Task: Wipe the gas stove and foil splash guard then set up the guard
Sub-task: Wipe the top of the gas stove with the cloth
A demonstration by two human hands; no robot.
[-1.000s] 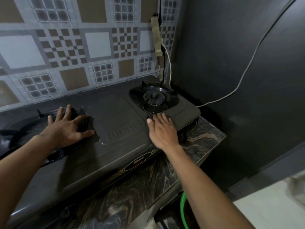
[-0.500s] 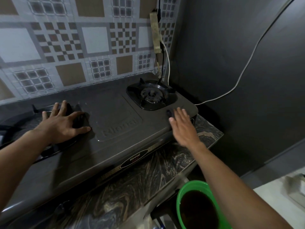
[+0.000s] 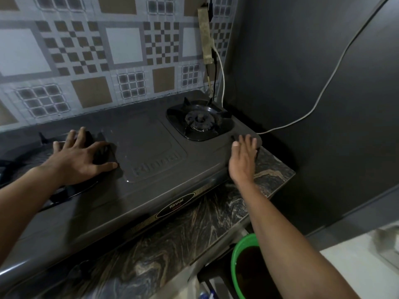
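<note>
A dark grey two-burner gas stove (image 3: 151, 152) marked Rinnai sits on a marbled dark counter (image 3: 172, 244). My left hand (image 3: 79, 158) lies flat with fingers spread on the stove top, at the edge of the left burner (image 3: 32, 156). My right hand (image 3: 243, 160) lies flat, fingers together, on the stove's front right corner, just in front of the right burner (image 3: 199, 121). A dark sliver shows beside its fingers; I cannot tell whether it is a cloth or shadow. No foil guard is in view.
A patterned tile wall (image 3: 121, 46) runs behind the stove. A power strip (image 3: 206, 33) hangs on it with a white cable (image 3: 319, 98) crossing the dark side panel at the right. A green bucket (image 3: 237, 251) of dark liquid stands below the counter edge.
My right hand has slid right along the stove top, from in front of the right burner to the front right corner. My left hand has stayed put. The green bucket came into view.
</note>
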